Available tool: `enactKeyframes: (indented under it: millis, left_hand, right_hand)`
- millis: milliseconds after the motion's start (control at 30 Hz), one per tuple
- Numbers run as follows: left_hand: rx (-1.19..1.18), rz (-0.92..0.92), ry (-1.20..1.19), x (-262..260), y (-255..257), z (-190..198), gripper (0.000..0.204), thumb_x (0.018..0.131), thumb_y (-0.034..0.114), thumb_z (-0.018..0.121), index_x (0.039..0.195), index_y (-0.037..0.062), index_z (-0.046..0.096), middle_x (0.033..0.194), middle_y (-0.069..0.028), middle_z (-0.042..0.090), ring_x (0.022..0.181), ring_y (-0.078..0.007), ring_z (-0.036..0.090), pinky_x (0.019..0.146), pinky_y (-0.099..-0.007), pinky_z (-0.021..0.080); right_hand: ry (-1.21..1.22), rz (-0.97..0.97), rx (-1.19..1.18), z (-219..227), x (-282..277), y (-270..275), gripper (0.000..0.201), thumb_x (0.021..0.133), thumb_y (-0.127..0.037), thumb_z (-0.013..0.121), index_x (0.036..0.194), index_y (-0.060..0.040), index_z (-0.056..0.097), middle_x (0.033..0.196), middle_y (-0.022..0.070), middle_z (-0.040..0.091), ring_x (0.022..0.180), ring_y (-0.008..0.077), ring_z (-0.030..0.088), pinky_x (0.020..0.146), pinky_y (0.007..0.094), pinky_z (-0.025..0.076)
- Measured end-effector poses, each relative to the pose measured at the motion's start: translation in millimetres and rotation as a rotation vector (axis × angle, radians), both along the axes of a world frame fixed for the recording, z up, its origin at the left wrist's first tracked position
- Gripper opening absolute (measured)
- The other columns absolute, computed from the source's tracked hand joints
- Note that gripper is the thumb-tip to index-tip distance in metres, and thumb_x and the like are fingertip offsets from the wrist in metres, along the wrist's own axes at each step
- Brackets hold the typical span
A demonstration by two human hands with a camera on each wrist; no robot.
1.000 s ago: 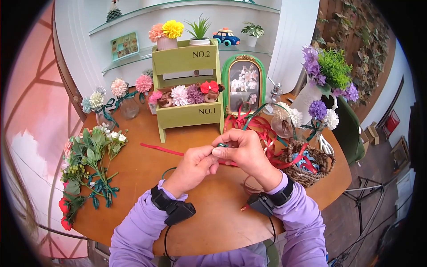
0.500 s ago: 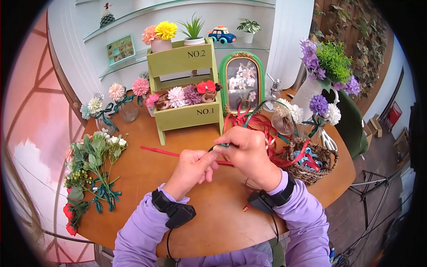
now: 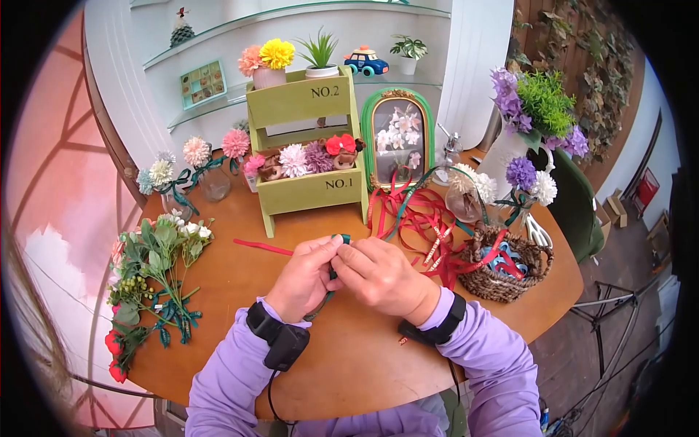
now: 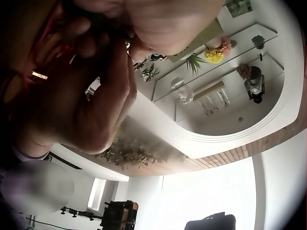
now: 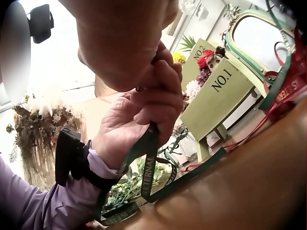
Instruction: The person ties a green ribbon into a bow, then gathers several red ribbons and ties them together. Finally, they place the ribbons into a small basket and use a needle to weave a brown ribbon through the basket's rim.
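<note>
Both hands meet over the middle of the table, in front of the green stand. The left hand (image 3: 301, 280) pinches a dark green ribbon (image 3: 344, 239), a bit of which stands up above the fingertips. Against it, the right hand (image 3: 386, 280) has its fingers curled onto the same ribbon. In the right wrist view the green ribbon (image 5: 149, 173) hangs in loops below the left hand (image 5: 120, 120), with printed letters on it. The fingers hide the part of the ribbon between them.
Artificial flowers (image 3: 156, 251) with green bows lie at the left. Behind the hands stand the green stand (image 3: 313, 191) and an oval frame (image 3: 368, 146). Red ribbons (image 3: 437, 233) spread beside a wicker basket (image 3: 502, 288) at the right, near glass vases with flowers.
The right hand has turned and moved lower, its fingers now folded down against the left hand's. The left hand has tilted upward, and the ribbon shows above and below the fingers.
</note>
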State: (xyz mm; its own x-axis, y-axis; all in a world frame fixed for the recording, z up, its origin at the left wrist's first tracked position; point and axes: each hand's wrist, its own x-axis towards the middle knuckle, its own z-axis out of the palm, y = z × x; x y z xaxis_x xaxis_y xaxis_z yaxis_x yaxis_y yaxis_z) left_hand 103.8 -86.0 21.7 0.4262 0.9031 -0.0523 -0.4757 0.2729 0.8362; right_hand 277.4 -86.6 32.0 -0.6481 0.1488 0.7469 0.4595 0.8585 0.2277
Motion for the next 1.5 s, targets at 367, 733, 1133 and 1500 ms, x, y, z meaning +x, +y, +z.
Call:
enactKeyframes:
  millis: [367, 733, 1133, 1500]
  left_hand:
    - [0.148, 0.092, 0.203, -2.7, 4.8, -0.7, 0.022, 0.102, 0.023, 0.048, 0.091, 0.0061, 0.058, 0.071, 0.0016, 0.055, 0.057, -0.0052, 0.048, 0.050, -0.0206, 0.037]
    - [0.589, 0.055, 0.639, 7.6, -7.3, -3.2, 0.022, 0.102, 0.017, 0.046, 0.089, 0.0038, 0.058, 0.072, 0.0041, 0.050, 0.065, -0.0057, 0.042, 0.058, -0.0229, 0.035]
    - [0.329, -0.127, 0.602, 2.1, -7.5, 10.0, 0.014, 0.100, 0.015, 0.048, 0.091, 0.0071, 0.055, 0.073, 0.0046, 0.049, 0.062, -0.0045, 0.040, 0.054, -0.0217, 0.033]
    - [0.255, -0.086, 0.588, 5.3, -8.4, 12.7, 0.022, 0.102, 0.021, 0.050, 0.094, 0.0040, 0.061, 0.068, 0.0025, 0.053, 0.054, -0.0021, 0.041, 0.047, -0.0182, 0.031]
  right_hand:
    - [0.266, 0.110, -0.217, 14.8, 2.3, 3.4, 0.022, 0.075, -0.007, 0.074, 0.094, -0.0004, 0.069, 0.088, 0.0100, 0.067, 0.074, 0.0212, 0.063, 0.067, 0.0351, 0.048]
    - [0.574, -0.046, -1.025, 7.4, 3.9, 5.3, 0.011, 0.077, 0.000, 0.074, 0.086, 0.0033, 0.067, 0.071, 0.0106, 0.063, 0.068, 0.0170, 0.067, 0.058, 0.0285, 0.052]
    - [0.493, -0.099, -0.767, 8.5, 7.0, 7.0, 0.012, 0.081, -0.005, 0.067, 0.086, 0.0015, 0.058, 0.080, 0.0202, 0.062, 0.072, 0.0393, 0.063, 0.063, 0.0460, 0.049]
    - [0.675, 0.000, -0.984, 8.6, 9.9, 7.9, 0.010, 0.072, -0.007, 0.076, 0.078, -0.0006, 0.070, 0.071, 0.0155, 0.065, 0.065, 0.0277, 0.065, 0.059, 0.0370, 0.051]
